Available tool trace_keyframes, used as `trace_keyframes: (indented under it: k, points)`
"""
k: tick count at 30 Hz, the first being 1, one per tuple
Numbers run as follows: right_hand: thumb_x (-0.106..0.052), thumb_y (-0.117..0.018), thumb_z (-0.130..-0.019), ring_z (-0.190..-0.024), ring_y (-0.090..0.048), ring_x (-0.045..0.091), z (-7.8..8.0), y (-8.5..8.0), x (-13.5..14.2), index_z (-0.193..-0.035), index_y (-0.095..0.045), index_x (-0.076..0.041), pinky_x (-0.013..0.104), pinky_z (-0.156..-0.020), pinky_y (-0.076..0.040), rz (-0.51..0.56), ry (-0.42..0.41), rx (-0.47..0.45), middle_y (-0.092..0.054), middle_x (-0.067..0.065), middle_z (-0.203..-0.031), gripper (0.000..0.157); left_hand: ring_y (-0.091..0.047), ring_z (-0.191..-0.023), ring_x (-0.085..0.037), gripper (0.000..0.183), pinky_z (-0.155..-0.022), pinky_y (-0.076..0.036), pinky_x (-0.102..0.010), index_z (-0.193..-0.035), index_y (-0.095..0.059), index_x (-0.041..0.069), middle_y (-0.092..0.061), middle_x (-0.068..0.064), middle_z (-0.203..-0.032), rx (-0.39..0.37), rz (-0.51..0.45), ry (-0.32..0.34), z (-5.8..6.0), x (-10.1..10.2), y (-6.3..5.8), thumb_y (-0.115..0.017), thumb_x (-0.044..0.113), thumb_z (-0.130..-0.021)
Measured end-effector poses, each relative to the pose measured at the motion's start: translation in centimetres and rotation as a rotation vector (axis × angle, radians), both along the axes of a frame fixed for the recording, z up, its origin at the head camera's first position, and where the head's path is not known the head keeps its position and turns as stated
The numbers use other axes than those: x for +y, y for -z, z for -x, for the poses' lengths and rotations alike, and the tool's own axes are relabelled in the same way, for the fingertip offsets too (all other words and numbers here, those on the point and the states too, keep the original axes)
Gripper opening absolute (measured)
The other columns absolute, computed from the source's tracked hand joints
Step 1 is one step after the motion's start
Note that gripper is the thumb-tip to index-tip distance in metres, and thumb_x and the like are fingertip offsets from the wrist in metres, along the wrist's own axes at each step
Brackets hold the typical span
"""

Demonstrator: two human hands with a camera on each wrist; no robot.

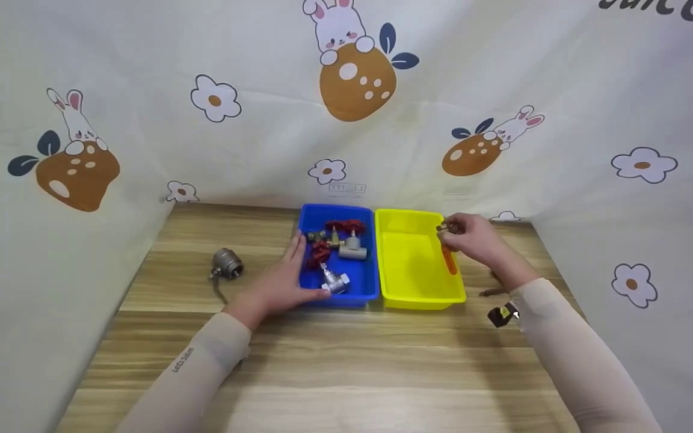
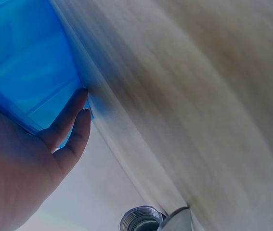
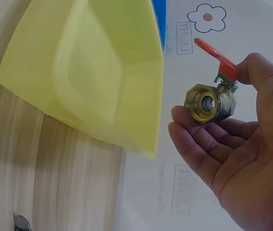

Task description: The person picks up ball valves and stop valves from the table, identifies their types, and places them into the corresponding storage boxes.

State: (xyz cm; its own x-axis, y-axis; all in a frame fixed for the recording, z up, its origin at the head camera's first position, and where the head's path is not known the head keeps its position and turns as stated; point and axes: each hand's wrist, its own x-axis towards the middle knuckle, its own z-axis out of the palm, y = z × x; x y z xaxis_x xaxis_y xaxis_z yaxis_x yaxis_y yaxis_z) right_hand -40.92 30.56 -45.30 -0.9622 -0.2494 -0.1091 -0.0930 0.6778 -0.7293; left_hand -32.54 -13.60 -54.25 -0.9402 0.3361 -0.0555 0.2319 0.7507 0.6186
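Observation:
My right hand (image 1: 473,237) holds a brass ball valve (image 3: 211,103) with an orange-red lever, between thumb and fingers. In the head view it is at the right rim of the yellow tray (image 1: 412,258), with the lever pointing down over the tray. The valve's threaded opening shows in the right wrist view. My left hand (image 1: 280,279) rests against the left side of the blue tray (image 1: 358,281), fingers extended along the wall and thumb at the front corner. Inside that tray lie several valves, among them a grey one (image 1: 352,251) and a silver one (image 1: 335,281), some with red handwheels.
A metal ball valve (image 1: 227,263) with a lever lies on the wooden table (image 1: 334,367), left of the blue tray. Right of the yellow tray is a dark piece (image 1: 498,316) with a yellow patch, partly behind the right forearm. A printed cloth (image 1: 262,138) hangs behind the trays.

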Motion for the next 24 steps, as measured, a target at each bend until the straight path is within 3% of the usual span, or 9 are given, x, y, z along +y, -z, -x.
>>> trace_keyframes:
  k: [6,13,24]
  points:
    - [-0.023,-0.072,-0.103,-0.101,-0.074,0.029,0.4,-0.5,-0.4,-0.138,-0.065,0.004,0.047,-0.095,-0.066,-0.014,-0.016,0.001,-0.072,0.02,-0.12,0.045,-0.026,-0.163,-0.049,0.139,-0.127,-0.034,-0.064,-0.178,0.003,0.014,0.013,-0.008,-0.186,-0.006,-0.007,-0.002,-0.1,0.0,-0.1,-0.078,0.08,-0.087]
    - [-0.025,-0.076,-0.103,-0.099,-0.076,0.029,0.8,-1.3,-1.0,-0.136,-0.068,0.003,0.041,-0.091,-0.067,-0.022,-0.045,-0.001,-0.073,0.019,-0.118,0.044,-0.025,-0.164,-0.048,0.138,-0.128,-0.034,-0.062,-0.178,0.002,0.013,0.013,-0.007,-0.186,0.001,0.005,0.006,0.1,0.0,0.0,-0.077,0.079,-0.088]
    - [-0.031,-0.077,-0.1,-0.099,-0.075,0.029,1.5,-2.4,-1.8,-0.136,-0.069,-0.002,0.042,-0.094,-0.066,-0.081,-0.077,-0.002,-0.072,0.016,-0.115,0.047,-0.026,-0.163,-0.049,0.139,-0.127,-0.034,-0.064,-0.178,0.004,0.013,0.016,-0.007,-0.185,0.005,0.018,0.006,0.0,0.0,-0.1,-0.077,0.08,-0.087]
